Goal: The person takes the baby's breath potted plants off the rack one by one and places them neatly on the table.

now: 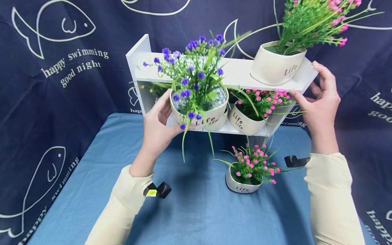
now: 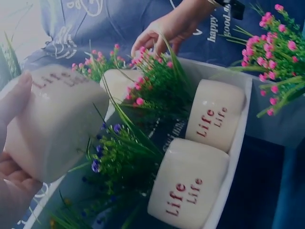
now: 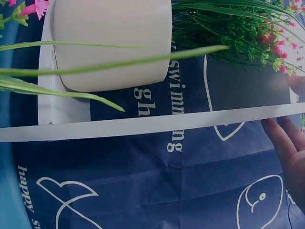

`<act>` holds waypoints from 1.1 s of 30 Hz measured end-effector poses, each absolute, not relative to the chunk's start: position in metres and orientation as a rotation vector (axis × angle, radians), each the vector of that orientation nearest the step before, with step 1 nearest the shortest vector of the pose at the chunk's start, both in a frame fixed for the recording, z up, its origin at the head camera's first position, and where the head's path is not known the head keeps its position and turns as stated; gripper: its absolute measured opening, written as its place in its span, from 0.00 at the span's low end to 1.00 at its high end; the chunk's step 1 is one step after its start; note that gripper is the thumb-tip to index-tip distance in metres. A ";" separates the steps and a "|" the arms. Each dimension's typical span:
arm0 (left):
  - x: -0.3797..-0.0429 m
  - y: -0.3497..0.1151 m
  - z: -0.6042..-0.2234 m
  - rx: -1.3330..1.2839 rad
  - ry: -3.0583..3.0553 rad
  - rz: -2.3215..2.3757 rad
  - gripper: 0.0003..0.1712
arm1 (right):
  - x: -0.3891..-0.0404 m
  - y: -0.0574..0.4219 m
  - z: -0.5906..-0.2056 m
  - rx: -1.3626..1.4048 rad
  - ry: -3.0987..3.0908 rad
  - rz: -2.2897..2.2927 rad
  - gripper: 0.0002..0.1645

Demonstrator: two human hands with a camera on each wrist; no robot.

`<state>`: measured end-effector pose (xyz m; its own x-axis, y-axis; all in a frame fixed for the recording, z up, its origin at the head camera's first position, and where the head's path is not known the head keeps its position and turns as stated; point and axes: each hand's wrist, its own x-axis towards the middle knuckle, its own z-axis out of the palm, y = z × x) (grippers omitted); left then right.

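A blue-clothed bench (image 1: 186, 211) spreads beneath a white two-level shelf (image 1: 237, 73), whose right side the right hand (image 1: 324, 98) pinches, thumb in front and fingers behind the panel.

Toward the right end of the upper board sits the top pot (image 1: 275, 68), full of tall greenery and pink blossoms that overhang its rim. Below, on the lower board, a second pink-flowered pot (image 1: 246, 122) holds a lower, bushier clump; just beside it is a neighbouring pot (image 2: 188, 183) (mostly hidden in the head view), with green leaves and a few purple blossoms next to its rim. A smaller-looking front pot (image 1: 243, 186) stands on the bench, packed with pink flowers and long thin blades.

The held pot (image 1: 214, 114) is up off the bench, before the left half of the shelf; whether it touches the boards is unclear. The left hand (image 1: 159, 122) has its fingers and thumb bent around the side, gripping it firmly. The pot is cream, smooth and rounded, a little glossy, with "Life" printed twice in dark reddish letters. Inside, a pale, silvery surface surrounds green stems, deep violet-blue blossoms (image 1: 185, 93) and tiny white ones.
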<state>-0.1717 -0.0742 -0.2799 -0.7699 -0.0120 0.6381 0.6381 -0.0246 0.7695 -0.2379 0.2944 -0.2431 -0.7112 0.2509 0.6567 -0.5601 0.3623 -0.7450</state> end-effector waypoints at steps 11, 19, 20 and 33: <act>-0.162 -0.086 -0.317 -0.644 -1.954 -1.846 0.50 | -0.238 0.295 -0.244 0.288 -1.862 1.481 0.43; -0.159 -0.091 -0.344 -0.701 -1.967 -1.848 0.47 | -0.238 0.293 -0.243 0.279 -1.880 1.462 0.43; -0.159 -0.092 -0.348 -0.707 -1.974 -1.853 0.47 | -0.238 0.293 -0.242 0.279 -1.879 1.464 0.43; -0.159 -0.096 -0.398 -0.713 -2.036 -1.904 0.46 | -0.239 0.292 -0.243 0.310 -1.811 1.563 0.44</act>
